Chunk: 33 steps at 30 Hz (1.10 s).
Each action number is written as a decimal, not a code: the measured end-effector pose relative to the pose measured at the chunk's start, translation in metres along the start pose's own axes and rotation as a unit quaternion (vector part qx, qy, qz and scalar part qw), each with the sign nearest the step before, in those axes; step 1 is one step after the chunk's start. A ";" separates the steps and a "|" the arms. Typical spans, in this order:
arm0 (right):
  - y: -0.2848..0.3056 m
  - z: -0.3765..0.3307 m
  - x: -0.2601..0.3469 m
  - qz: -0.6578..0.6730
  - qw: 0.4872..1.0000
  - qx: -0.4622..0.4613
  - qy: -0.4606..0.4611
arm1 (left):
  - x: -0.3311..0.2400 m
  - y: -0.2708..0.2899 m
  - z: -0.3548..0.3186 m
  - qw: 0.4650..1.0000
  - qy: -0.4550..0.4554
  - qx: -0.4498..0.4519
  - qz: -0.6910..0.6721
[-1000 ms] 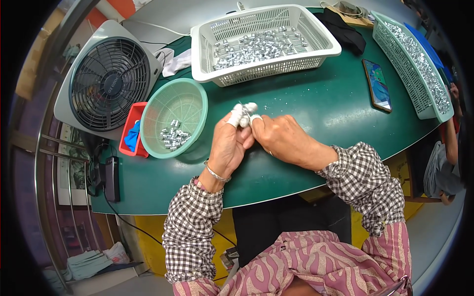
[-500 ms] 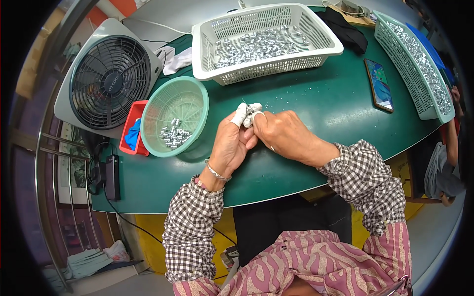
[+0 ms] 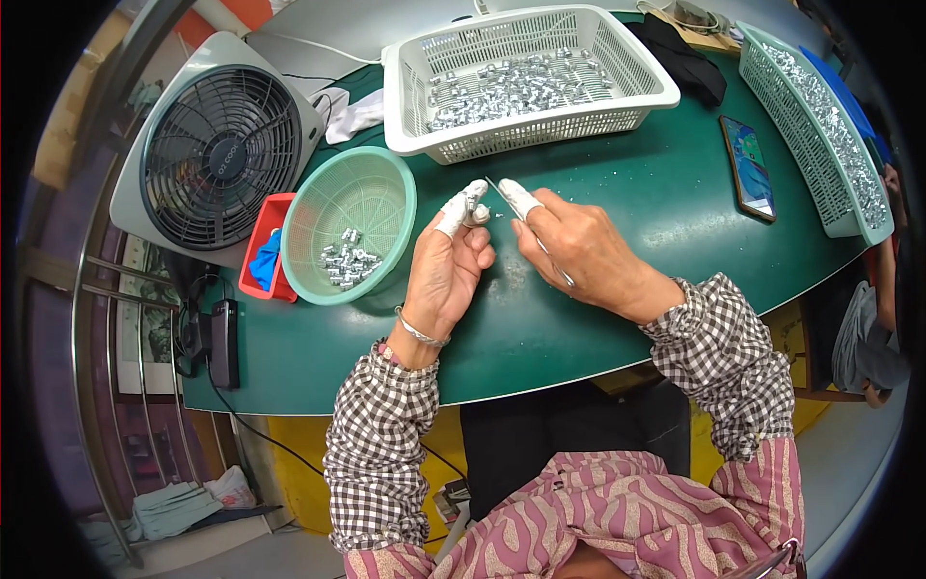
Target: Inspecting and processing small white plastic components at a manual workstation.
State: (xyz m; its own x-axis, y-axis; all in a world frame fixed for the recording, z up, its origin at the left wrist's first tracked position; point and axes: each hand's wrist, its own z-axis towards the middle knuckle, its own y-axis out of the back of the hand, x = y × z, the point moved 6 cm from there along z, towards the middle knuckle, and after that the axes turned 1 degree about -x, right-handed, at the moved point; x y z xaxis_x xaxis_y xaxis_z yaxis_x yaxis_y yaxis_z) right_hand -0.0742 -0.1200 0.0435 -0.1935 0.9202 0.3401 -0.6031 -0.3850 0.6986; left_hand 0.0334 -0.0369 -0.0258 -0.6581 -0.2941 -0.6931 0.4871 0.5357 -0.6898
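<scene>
Both hands are raised just over the green table (image 3: 598, 241), near each other but not touching. Left hand (image 3: 447, 270): fingers curled, taped thumb and forefinger pinched together on a small metal part (image 3: 479, 214), too small to make out in detail. Right hand (image 3: 579, 253): closed around a thin metal tool (image 3: 526, 224), its tip pointing toward the part at about 10 o'clock from the knuckles; the forefinger is taped as well.

Round green basket (image 3: 349, 238) sits at 9 o'clock from the left hand, close by, with a small heap of metal parts inside. White basket (image 3: 526, 82) at 12 o'clock holds many more. A long green tray (image 3: 815, 125) of parts lies at 2 o'clock, a phone (image 3: 748, 166) between it and the right hand. Fan (image 3: 217, 145) at 10 o'clock, beyond the round basket.
</scene>
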 end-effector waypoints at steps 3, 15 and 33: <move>0.005 0.002 -0.001 0.036 0.998 -0.044 -0.008 | -0.001 0.000 0.000 1.000 0.002 -0.018 0.000; 0.004 0.002 -0.012 0.210 0.975 -0.047 -0.051 | 0.004 0.007 0.001 0.998 0.041 0.000 -0.042; -0.002 0.000 -0.013 0.177 0.982 -0.039 -0.044 | 0.004 0.000 -0.002 0.999 0.030 -0.023 -0.001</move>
State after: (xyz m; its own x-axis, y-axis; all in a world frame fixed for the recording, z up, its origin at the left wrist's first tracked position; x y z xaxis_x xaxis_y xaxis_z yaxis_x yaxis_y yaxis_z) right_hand -0.0706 -0.1313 0.0380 -0.3362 0.7185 0.6089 -0.5684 -0.6703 0.4771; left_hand 0.0295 -0.0361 -0.0283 -0.6927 -0.2475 -0.6774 0.4605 0.5711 -0.6795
